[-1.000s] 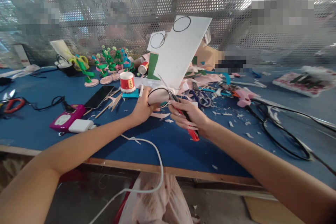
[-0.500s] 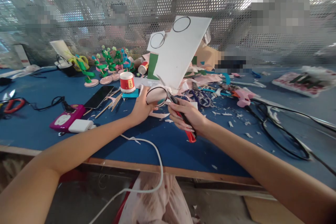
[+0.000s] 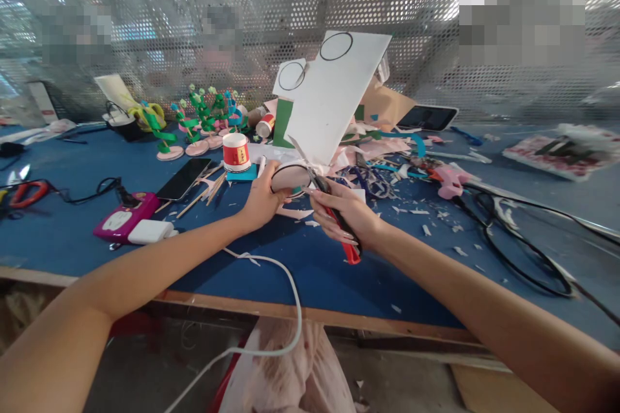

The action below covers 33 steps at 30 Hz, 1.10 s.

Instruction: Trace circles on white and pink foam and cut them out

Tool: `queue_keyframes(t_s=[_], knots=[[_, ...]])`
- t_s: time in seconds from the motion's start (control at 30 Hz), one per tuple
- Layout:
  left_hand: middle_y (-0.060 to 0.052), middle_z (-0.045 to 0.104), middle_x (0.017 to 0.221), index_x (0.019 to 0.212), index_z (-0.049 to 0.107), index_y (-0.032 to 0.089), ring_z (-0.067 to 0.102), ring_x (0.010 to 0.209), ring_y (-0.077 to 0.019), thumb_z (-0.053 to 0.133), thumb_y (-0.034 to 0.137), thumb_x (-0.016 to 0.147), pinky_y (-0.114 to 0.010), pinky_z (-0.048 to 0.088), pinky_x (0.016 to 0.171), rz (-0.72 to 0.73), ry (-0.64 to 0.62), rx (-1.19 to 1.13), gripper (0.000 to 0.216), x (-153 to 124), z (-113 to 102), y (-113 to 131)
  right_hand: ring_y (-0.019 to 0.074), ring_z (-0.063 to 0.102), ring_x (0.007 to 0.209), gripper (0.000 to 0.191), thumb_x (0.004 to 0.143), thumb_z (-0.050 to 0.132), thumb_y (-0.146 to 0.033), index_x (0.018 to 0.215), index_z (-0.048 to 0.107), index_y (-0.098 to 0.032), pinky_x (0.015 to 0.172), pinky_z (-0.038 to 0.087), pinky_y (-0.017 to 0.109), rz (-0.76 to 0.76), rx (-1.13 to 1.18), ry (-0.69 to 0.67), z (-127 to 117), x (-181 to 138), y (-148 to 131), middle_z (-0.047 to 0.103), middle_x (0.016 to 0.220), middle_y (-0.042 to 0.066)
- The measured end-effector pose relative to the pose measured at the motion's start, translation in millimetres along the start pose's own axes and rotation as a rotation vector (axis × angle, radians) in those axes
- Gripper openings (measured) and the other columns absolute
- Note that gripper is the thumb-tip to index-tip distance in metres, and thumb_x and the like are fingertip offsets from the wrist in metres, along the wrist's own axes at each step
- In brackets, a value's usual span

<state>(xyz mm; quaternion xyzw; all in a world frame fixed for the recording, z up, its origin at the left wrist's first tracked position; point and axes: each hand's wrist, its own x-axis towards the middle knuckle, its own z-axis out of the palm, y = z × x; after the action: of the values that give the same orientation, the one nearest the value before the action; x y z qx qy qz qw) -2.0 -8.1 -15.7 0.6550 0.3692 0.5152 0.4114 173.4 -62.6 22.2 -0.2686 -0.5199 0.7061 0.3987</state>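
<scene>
My left hand (image 3: 261,203) is closed on the near end of a white card sheet (image 3: 322,103), its fingers beside a black-outlined circle. The sheet stands up and away from me, with another drawn circle near its far end. In my right hand (image 3: 346,213) is a cutting tool (image 3: 346,230) with a red and black handle; its exact kind is unclear. Its grey metal front meets the card at the right side of the near circle. My right fingers are wrapped round the handle, and the two hands are close together over the blue table (image 3: 290,271).
To the left are a red paper cup (image 3: 236,153), a phone (image 3: 184,179), a purple power adapter (image 3: 124,218) and red-handled scissors (image 3: 29,192). Several green paper spiral models (image 3: 198,119) stand behind. Paper scraps and a black cable (image 3: 523,245) lie to the right; a white cable (image 3: 290,297) crosses the front edge.
The near end of the card has tilted slightly, so its circle looks flatter. Both hands keep their grip and nearly the same place.
</scene>
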Motion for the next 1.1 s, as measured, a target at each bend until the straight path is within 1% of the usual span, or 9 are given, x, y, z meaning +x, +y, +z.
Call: queue_keyframes(t_s=[0.1, 0.17, 0.23, 0.37, 0.47, 0.63, 0.77, 0.93, 1.1], knots=[[0.001, 0.053, 0.086, 0.095, 0.046, 0.022, 0.057, 0.071, -0.0133, 0.072, 0.024, 0.067, -0.029, 0.061, 0.053, 0.026, 0.067, 0.001, 0.038, 2.2, -1.3, -2.5, 0.0055, 0.027, 0.022, 0.027, 0.087, 0.063, -0.032, 0.088, 0.037, -0.024, 0.022, 0.028, 0.014, -0.003, -0.028, 0.002, 2.1, -0.4, -0.2, 0.045, 0.04, -0.013], [0.001, 0.054, 0.087, 0.093, 0.046, 0.022, 0.057, 0.074, -0.014, 0.073, 0.026, 0.067, -0.027, 0.06, 0.053, 0.036, 0.08, 0.012, 0.038, 2.8, -2.0, -3.1, 0.0055, 0.027, 0.022, 0.028, 0.087, 0.063, -0.033, 0.089, 0.037, -0.024, 0.022, 0.028, 0.014, 0.011, -0.04, -0.012, 1.9, -0.3, 0.0, 0.045, 0.04, -0.014], [0.001, 0.054, 0.085, 0.093, 0.046, 0.022, 0.057, 0.072, -0.0136, 0.072, 0.027, 0.069, -0.027, 0.059, 0.053, 0.037, 0.059, 0.026, 0.036, 2.6, -2.2, -3.1, 0.0055, 0.027, 0.022, 0.031, 0.086, 0.064, -0.036, 0.088, 0.036, -0.024, 0.022, 0.028, 0.014, 0.017, -0.036, -0.027, 0.9, -0.1, 0.1, 0.045, 0.04, -0.014], [0.002, 0.053, 0.077, 0.092, 0.048, 0.021, 0.054, 0.065, -0.0121, 0.073, 0.028, 0.07, -0.028, 0.058, 0.055, 0.063, -0.028, 0.099, 0.034, 1.2, -0.9, -2.6, 0.006, 0.028, 0.021, 0.033, 0.085, 0.066, -0.039, 0.089, 0.037, -0.023, 0.021, 0.026, 0.015, -0.005, -0.024, -0.048, 0.5, -0.8, -1.0, 0.045, 0.04, -0.014], [0.001, 0.053, 0.079, 0.094, 0.05, 0.02, 0.055, 0.067, -0.0131, 0.074, 0.029, 0.07, -0.029, 0.058, 0.057, 0.085, -0.046, 0.121, 0.035, 0.1, 0.5, -1.4, 0.0059, 0.029, 0.022, 0.032, 0.085, 0.066, -0.037, 0.09, 0.038, -0.023, 0.021, 0.027, 0.015, -0.01, -0.021, -0.028, 2.7, -1.9, -2.9, 0.046, 0.041, -0.013], [-0.003, 0.056, 0.096, 0.106, 0.044, 0.022, 0.059, 0.075, -0.0158, 0.076, 0.032, 0.068, -0.033, 0.061, 0.058, 0.007, 0.006, 0.039, 0.051, -1.4, 1.7, -0.7, 0.0056, 0.03, 0.023, 0.033, 0.084, 0.067, -0.036, 0.084, 0.037, -0.024, 0.022, 0.028, 0.016, -0.028, -0.025, 0.018, 2.1, -0.5, -3.1, 0.046, 0.042, -0.012], [-0.006, 0.052, 0.108, 0.11, 0.04, 0.023, 0.062, 0.08, -0.0175, 0.079, 0.038, 0.066, -0.036, 0.062, 0.06, -0.021, 0.069, -0.022, 0.062, -0.7, 1.8, -2.5, 0.005, 0.028, 0.022, 0.034, 0.084, 0.067, -0.037, 0.079, 0.035, -0.024, 0.022, 0.028, 0.016, 0.001, -0.017, 0.014, -2.8, 1.7, -1.4, 0.045, 0.041, -0.011], [-0.007, 0.049, 0.113, 0.109, 0.041, 0.024, 0.062, 0.086, -0.0188, 0.079, 0.043, 0.067, -0.032, 0.062, 0.057, 0.01, 0.116, -0.058, 0.06, 1.6, 0.6, -3.3, 0.0046, 0.027, 0.023, 0.032, 0.086, 0.064, -0.035, 0.077, 0.035, -0.023, 0.022, 0.028, 0.015, 0.051, 0.012, 0.006, -5.6, 1.7, -1.7, 0.045, 0.04, -0.01], [-0.005, 0.051, 0.108, 0.11, 0.043, 0.025, 0.062, 0.085, -0.0183, 0.077, 0.033, 0.069, -0.029, 0.061, 0.055, 0.031, 0.107, -0.065, 0.054, 2.0, -1.2, -3.7, 0.0041, 0.025, 0.023, 0.029, 0.088, 0.059, -0.031, 0.074, 0.035, -0.023, 0.022, 0.028, 0.014, 0.06, 0.027, -0.014, -4.2, 0.3, -4.4, 0.044, 0.039, -0.009]])
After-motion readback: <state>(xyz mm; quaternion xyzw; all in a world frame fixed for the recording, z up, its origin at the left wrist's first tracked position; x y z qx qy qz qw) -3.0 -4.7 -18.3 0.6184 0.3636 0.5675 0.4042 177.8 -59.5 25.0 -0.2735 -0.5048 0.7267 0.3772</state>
